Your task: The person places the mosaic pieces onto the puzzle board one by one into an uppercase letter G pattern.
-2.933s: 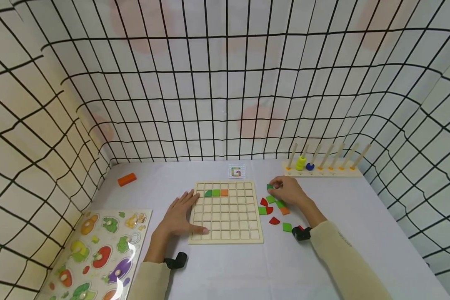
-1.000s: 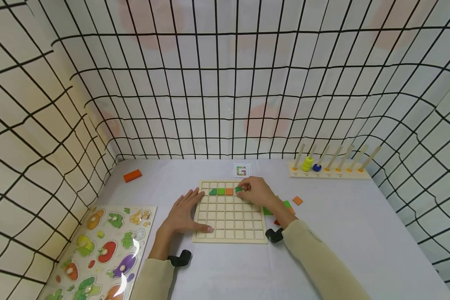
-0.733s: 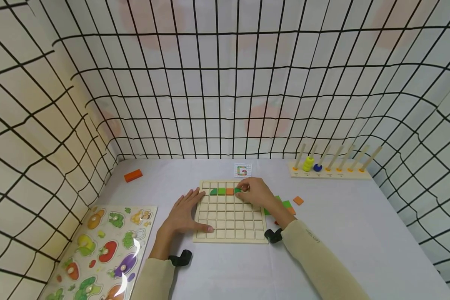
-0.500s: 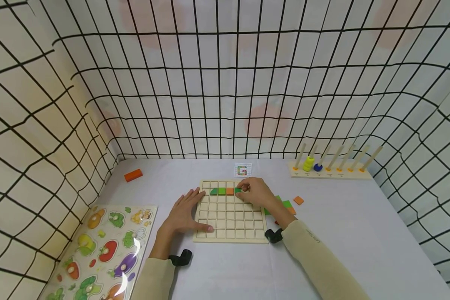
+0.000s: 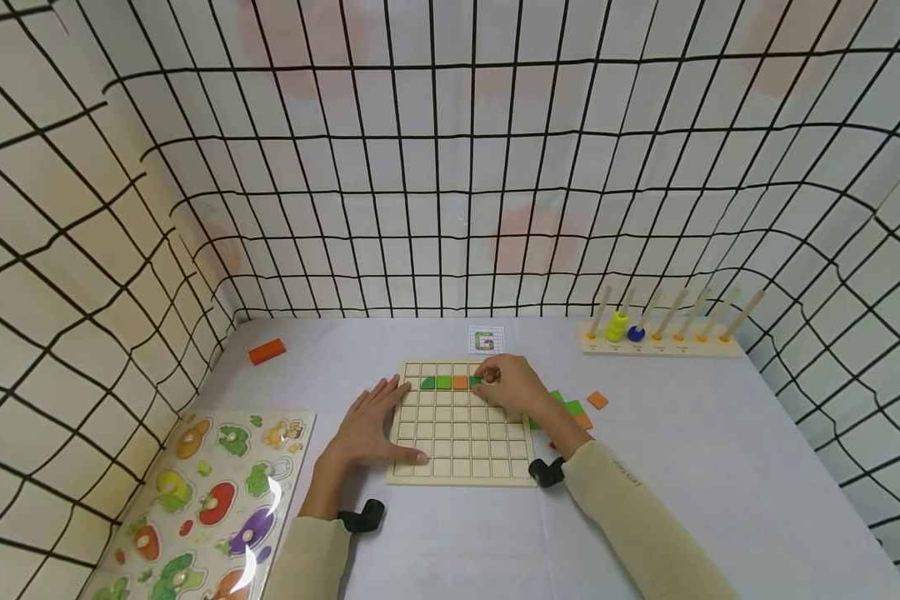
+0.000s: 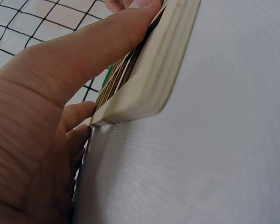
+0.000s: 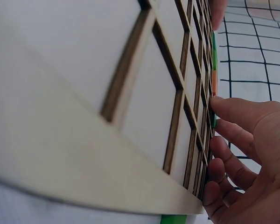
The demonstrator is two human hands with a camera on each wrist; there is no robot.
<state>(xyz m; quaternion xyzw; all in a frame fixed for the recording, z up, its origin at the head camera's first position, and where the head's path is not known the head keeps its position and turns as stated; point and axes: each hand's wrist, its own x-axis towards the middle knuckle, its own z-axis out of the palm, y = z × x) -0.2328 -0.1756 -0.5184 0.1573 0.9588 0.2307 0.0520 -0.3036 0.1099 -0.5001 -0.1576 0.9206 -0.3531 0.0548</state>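
A wooden grid board (image 5: 461, 450) (image 6: 149, 79) (image 7: 144, 93) lies in the middle of the table. Its second row holds a green quarter-round tile (image 5: 427, 382), a green square (image 5: 443, 382) and an orange square (image 5: 460, 382). My right hand (image 5: 506, 382) (image 7: 252, 140) holds a fourth, green tile (image 5: 477, 381) (image 7: 214, 122) at its fingertips, in the cell beside the orange one. My left hand (image 5: 367, 429) (image 6: 60, 93) lies flat at the board's left edge, with its thumb on the near left corner.
Loose green (image 5: 573, 407) and orange (image 5: 597, 401) tiles lie right of the board. A letter G card (image 5: 485, 341) sits behind it. A peg rack with rings (image 5: 660, 337) stands back right, an orange block (image 5: 266, 351) back left, a vegetable puzzle (image 5: 202, 500) front left.
My right hand left the loose tiles and brought a green tile to the board's second row. Over the last second it has barely moved. My left hand has stayed put.
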